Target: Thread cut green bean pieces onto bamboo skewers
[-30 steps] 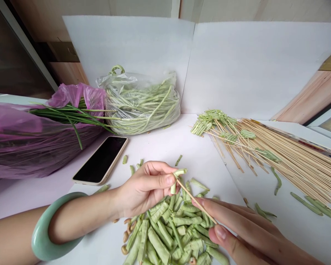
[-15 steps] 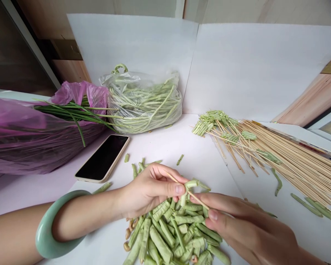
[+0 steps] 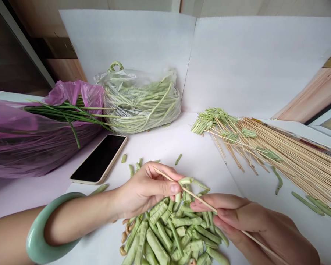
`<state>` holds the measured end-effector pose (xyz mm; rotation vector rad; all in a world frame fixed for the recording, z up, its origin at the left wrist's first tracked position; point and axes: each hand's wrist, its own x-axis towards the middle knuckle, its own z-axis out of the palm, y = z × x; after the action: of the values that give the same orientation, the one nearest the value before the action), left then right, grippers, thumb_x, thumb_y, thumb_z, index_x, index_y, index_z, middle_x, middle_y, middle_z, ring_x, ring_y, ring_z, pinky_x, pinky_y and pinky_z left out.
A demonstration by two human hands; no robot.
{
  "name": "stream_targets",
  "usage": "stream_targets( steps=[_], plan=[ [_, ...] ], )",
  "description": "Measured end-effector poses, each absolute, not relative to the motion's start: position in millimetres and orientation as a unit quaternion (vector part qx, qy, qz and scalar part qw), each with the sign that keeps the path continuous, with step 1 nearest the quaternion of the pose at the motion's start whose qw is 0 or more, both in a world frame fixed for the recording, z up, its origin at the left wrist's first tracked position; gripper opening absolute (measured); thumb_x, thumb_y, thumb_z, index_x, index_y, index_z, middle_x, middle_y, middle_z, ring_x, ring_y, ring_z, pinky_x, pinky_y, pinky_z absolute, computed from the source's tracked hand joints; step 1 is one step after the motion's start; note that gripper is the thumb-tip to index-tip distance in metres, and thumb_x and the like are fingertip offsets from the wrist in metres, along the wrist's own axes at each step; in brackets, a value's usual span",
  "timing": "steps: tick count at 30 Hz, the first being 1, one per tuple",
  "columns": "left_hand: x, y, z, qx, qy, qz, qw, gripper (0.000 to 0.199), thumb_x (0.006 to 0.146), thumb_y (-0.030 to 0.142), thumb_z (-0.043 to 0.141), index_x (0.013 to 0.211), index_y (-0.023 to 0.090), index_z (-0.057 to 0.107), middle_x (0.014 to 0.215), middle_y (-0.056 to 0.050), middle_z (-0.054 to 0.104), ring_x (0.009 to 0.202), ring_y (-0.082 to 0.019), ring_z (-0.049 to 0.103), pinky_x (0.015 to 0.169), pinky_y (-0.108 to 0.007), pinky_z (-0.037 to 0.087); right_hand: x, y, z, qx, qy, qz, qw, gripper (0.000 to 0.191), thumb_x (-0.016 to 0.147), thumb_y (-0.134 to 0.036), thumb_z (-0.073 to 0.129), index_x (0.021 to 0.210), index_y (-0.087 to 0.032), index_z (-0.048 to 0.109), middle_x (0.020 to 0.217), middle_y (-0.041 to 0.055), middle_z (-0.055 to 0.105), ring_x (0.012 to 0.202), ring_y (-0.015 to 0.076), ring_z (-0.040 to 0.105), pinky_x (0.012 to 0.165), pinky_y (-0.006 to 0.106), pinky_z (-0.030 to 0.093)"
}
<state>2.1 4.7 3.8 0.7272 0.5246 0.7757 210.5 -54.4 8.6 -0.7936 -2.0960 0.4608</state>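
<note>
Both left hand [image 3: 146, 191] and right hand [image 3: 248, 221] pinch one bamboo skewer [image 3: 201, 201] carrying a bent bean piece [image 3: 186, 180] above the cut beans [image 3: 165, 235].

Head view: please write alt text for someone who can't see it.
The left hand and right hand hold a bamboo skewer at a bent piece of long bean, above a pile of cut beans. More skewers lie to the right.

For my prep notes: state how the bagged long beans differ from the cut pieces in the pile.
The bagged long beans are long and coiled; the cut pieces are short, straight segments. The beans sit inside clear plastic; the pieces lie loose on a white sheet. Both are pale green.
</note>
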Motion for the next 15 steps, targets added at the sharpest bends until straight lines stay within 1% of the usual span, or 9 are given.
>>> stream_targets(
  steps=[3,5,6,8,9,10,12,13,15],
  plan=[
    [2.3,7.0,1.4,0.378,0.256,0.376,0.807,0.017,0.055,0.019,0.084,0.07,0.018,0.076,0.061,-0.001,0.069,0.052,-0.006,0.058,0.055,-0.015,0.046,211.4,-52.8,11.5,-0.314,-0.834,0.183,0.415,0.027,0.08,-0.004,0.056,0.096,-0.024,0.05,0.101,0.0044,0.073,0.086,0.0168,0.072,0.071,0.019,0.059],
    [1.5,9.4,1.2,0.432,0.266,0.387,0.77,0.018,0.059,0.022,0.082,0.076,0.018,0.076,0.065,-0.001,0.069,0.055,-0.007,0.057,0.057,-0.018,0.045,214.2,-50.8,14.0,-0.326,-0.822,0.178,0.432,0.026,0.08,-0.004,0.055,0.096,-0.024,0.052,0.099,0.0032,0.074,0.087,0.0165,0.071,0.073,0.02,0.059],
    [0.7,10.3,1.9,0.473,0.277,0.39,0.74,0.017,0.063,0.024,0.079,0.078,0.017,0.075,0.067,-0.001,0.068,0.057,-0.008,0.056,0.058,-0.02,0.044,216.0,-49.4,15.6,-0.341,-0.806,0.174,0.451,0.024,0.081,-0.005,0.055,0.094,-0.024,0.055,0.096,0.0027,0.075,0.087,0.0162,0.071,0.075,0.02,0.058],
    [-1.7,10.9,5.0,0.585,0.323,0.38,0.64,0.014,0.073,0.025,0.068,0.077,0.012,0.072,0.066,-0.003,0.064,0.059,-0.01,0.053,0.057,-0.022,0.041,219.6,-45.6,19.4,-0.385,-0.744,0.178,0.516,0.018,0.081,-0.007,0.056,0.086,-0.024,0.058,0.088,0.0013,0.076,0.084,0.0153,0.072,0.076,0.019,0.058],
    [-3.4,10.6,6.9,0.648,0.342,0.366,0.574,0.016,0.077,0.025,0.063,0.071,0.011,0.068,0.064,-0.003,0.06,0.058,-0.01,0.049,0.055,-0.023,0.038,221.4,-43.2,21.5,-0.405,-0.702,0.186,0.555,0.014,0.081,-0.009,0.058,0.082,-0.023,0.058,0.085,0.0004,0.076,0.079,0.015,0.073,0.075,0.019,0.059],
    [-5.2,10.0,8.8,0.714,0.339,0.344,0.507,0.019,0.077,0.023,0.059,0.062,0.011,0.062,0.061,-0.002,0.056,0.056,-0.01,0.046,0.053,-0.023,0.035,223.0,-40.8,23.7,-0.417,-0.66,0.196,0.593,0.011,0.08,-0.012,0.06,0.078,-0.023,0.059,0.082,-0.0002,0.076,0.075,0.0152,0.073,0.074,0.02,0.059],
    [-8.8,8.5,11.4,0.808,0.306,0.318,0.39,0.026,0.072,0.017,0.056,0.05,0.017,0.042,0.052,0.002,0.041,0.051,-0.009,0.037,0.05,-0.024,0.029,225.8,-36.4,27.8,-0.425,-0.599,0.212,0.645,0.009,0.079,-0.018,0.065,0.074,-0.022,0.059,0.077,-0.0009,0.076,0.065,0.016,0.073,0.073,0.024,0.061],
    [-10.5,7.9,12.0,0.836,0.285,0.311,0.352,0.03,0.069,0.015,0.055,0.05,0.018,0.033,0.05,0.004,0.036,0.05,-0.009,0.033,0.048,-0.025,0.026,226.9,-34.8,29.4,-0.427,-0.583,0.215,0.657,0.01,0.078,-0.021,0.067,0.072,-0.022,0.059,0.076,-0.0006,0.076,0.063,0.0166,0.073,0.073,0.027,0.061],
    [-13.1,7.2,12.1,0.88,0.253,0.278,0.29,0.031,0.063,0.015,0.053,0.052,0.02,0.024,0.051,0.005,0.029,0.048,-0.009,0.027,0.046,-0.026,0.021,228.1,-33.3,31.6,-0.436,-0.574,0.205,0.662,0.011,0.076,-0.025,0.07,0.071,-0.021,0.06,0.072,0.0012,0.075,0.064,0.0174,0.073,0.075,0.028,0.061]
  ],
)
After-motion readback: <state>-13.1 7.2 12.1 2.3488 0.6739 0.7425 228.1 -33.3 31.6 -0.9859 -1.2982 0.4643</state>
